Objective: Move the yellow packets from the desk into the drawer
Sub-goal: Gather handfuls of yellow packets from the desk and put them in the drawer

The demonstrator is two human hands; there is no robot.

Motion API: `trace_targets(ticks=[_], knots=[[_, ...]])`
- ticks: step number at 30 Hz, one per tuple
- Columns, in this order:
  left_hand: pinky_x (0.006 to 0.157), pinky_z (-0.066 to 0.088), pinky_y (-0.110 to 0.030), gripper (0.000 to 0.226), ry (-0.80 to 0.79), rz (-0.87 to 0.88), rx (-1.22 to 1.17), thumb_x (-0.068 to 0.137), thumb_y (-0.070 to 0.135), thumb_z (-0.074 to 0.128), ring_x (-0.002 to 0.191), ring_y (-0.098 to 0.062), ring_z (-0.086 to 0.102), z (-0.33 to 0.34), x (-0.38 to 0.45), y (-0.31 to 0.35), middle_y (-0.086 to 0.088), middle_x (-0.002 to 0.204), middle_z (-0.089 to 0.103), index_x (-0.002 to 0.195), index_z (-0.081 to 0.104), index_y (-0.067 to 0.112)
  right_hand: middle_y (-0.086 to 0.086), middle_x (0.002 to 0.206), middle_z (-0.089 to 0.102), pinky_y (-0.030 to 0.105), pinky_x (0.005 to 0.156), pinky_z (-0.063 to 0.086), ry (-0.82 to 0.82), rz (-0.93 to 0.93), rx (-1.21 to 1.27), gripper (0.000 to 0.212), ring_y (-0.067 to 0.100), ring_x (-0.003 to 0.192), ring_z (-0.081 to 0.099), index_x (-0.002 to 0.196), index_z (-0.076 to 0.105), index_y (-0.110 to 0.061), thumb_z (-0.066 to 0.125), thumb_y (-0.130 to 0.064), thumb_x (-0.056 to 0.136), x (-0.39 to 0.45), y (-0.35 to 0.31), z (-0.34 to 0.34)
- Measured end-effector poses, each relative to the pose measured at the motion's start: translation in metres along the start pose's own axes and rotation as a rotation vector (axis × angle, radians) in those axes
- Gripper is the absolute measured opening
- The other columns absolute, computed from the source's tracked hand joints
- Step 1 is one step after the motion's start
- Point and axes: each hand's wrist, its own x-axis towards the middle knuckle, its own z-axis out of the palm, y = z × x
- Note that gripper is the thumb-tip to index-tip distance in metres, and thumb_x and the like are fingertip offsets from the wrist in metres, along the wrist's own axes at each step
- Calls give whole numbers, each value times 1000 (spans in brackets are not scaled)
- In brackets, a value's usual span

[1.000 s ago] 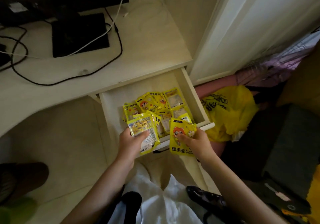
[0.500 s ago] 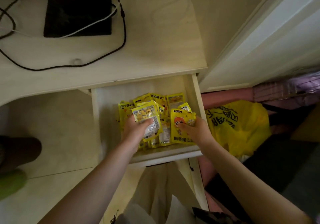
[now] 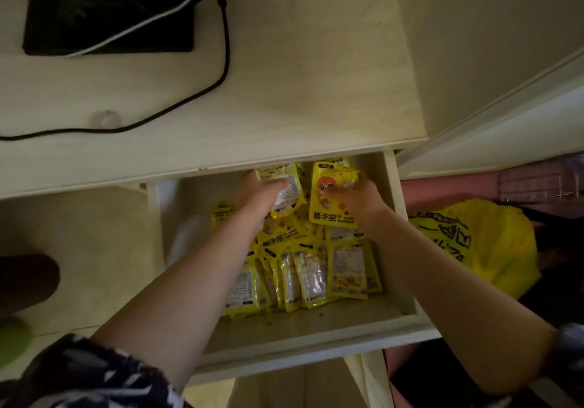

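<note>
Worktop [image 3: 284, 91]: pale wood-grain laminate, flat. It carries a black pad [image 3: 107, 12] and a cable [image 3: 225, 60]; no packets show on the part in view.

Drawer [image 3: 300, 355]: pulled open, a smooth white box.

Pile [image 3: 316, 268] of packets sits mid-to-front inside. They're flat, glossy yellow pouches, crinkled and overlapping, some with silvery label panels.

Both arms reach to the drawer's back.

Left grip [image 3: 259, 195]: fingers curled round one packet [image 3: 289, 194], label side up.

Right grip [image 3: 360, 199]: holding a cartoon-face packet [image 3: 328, 200] by its top corner.

Both packets are over the drawer's rear, under the worktop edge.

Step, my read: mid-deposit. Next: lower, open the fingers, lay them flat at the back. Film looks slick, so they may slide onto the pile.
</note>
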Motion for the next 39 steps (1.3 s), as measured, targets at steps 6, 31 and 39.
trace_targets(ticks=[6, 31, 39], knots=[[99, 46, -41, 54, 82, 145, 303, 85, 27, 69, 120, -34, 53, 1, 16, -4, -14, 133, 55, 131, 49, 7, 13, 101, 70, 48, 89, 54, 38, 8, -42, 23, 30, 95, 67, 100, 67, -10, 75, -15, 78, 23, 13, -5], [75, 44, -23, 29, 227, 333, 470, 91, 17, 59, 92, -13, 62, -57, -170, -64, 3, 111, 68, 121, 59, 15, 8, 135, 53, 26, 62, 47, -102, -334, -616, 42, 22, 96, 58, 137, 39, -12, 47, -21, 97, -147, 40, -25], [76, 54, -35, 25, 380, 359, 382, 91, 16, 58, 94, -23, 67, -70, -253, -117, -5, 104, 71, 116, 61, 15, 11, 129, 57, 26, 78, 45, -118, -570, -786, 37, 27, 111, 58, 133, 45, -11, 47, -18, 96, -201, 62, -13]])
